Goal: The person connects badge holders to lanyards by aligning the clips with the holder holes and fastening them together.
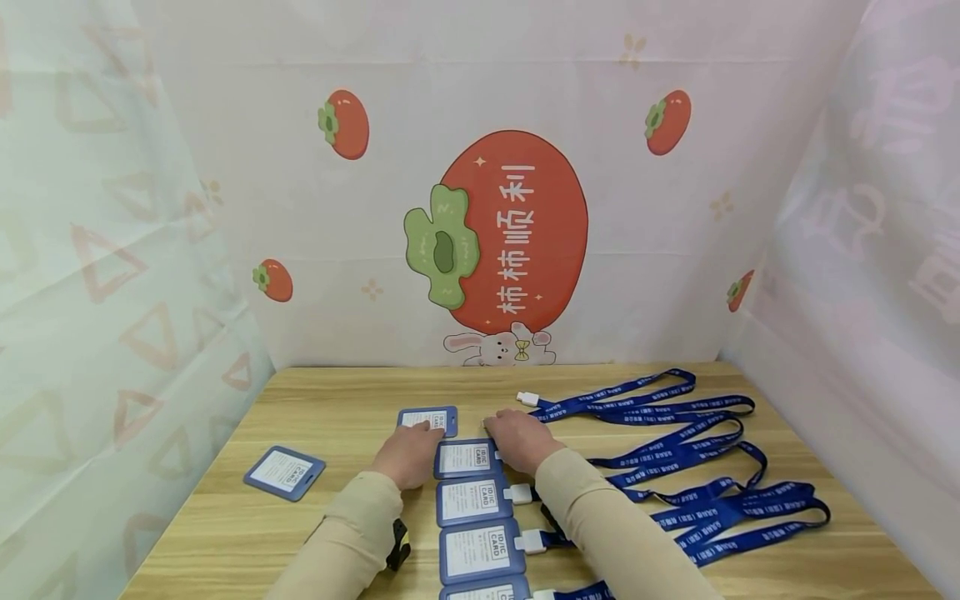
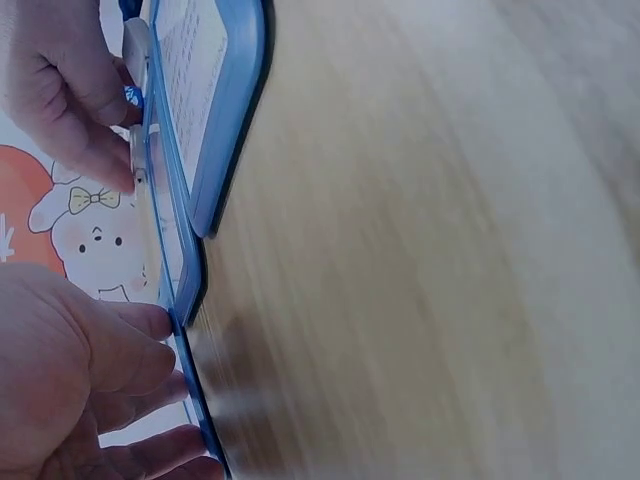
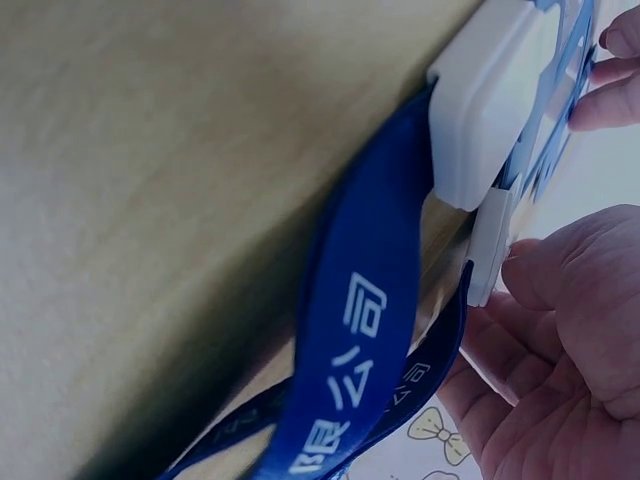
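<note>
My left hand [image 1: 409,455] reaches over the blue ID card holder [image 1: 420,417] farthest back, its fingertips resting on the near right part. In the left wrist view the left hand [image 2: 85,375] has its fingers laid along the holder's edge. My right hand [image 1: 522,442] is at the right side of the rearmost holder in the row [image 1: 461,458]. There it pinches a white lanyard clip [image 3: 487,240], thumb against its side, as the right wrist view shows. A nearer white clip [image 3: 485,110] with a blue strap [image 3: 360,300] partly covers that view.
Several blue card holders [image 1: 480,552] run in a column toward me, with white clips [image 1: 531,542] on their right. Blue printed lanyards [image 1: 712,517] spread over the right of the wooden table [image 1: 360,383]. One white clip [image 1: 528,399] lies at the back; a single holder [image 1: 285,472] lies left.
</note>
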Tool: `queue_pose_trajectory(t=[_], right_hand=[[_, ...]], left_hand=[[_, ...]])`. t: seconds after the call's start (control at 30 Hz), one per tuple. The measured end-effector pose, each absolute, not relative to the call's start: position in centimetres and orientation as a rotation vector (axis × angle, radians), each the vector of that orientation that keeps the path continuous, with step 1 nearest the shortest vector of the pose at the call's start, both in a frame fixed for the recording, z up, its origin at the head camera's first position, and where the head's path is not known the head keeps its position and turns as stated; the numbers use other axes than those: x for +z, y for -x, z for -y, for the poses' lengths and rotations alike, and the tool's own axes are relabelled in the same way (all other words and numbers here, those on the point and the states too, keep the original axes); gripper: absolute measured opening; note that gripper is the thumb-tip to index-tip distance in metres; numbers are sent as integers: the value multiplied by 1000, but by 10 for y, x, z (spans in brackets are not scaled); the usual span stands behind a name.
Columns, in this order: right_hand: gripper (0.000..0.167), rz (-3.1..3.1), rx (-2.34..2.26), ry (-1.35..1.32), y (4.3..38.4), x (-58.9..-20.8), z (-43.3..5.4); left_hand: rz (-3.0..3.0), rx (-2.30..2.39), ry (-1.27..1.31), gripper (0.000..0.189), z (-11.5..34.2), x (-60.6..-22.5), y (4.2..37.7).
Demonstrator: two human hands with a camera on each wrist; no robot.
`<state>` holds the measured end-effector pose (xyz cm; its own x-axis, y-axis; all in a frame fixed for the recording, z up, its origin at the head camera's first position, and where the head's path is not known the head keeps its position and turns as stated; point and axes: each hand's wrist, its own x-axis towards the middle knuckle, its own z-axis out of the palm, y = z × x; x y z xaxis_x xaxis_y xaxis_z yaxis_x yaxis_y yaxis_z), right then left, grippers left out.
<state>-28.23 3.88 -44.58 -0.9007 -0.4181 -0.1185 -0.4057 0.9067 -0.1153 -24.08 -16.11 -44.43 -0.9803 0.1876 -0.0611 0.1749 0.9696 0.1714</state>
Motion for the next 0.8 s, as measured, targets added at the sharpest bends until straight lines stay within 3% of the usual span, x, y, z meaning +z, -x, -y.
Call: queue_pose_trajectory(t=[0.8], right_hand=[[40, -2932, -153, 643, 283, -446, -38]], left_hand=[[-3046, 294, -350, 39, 149, -447, 246]])
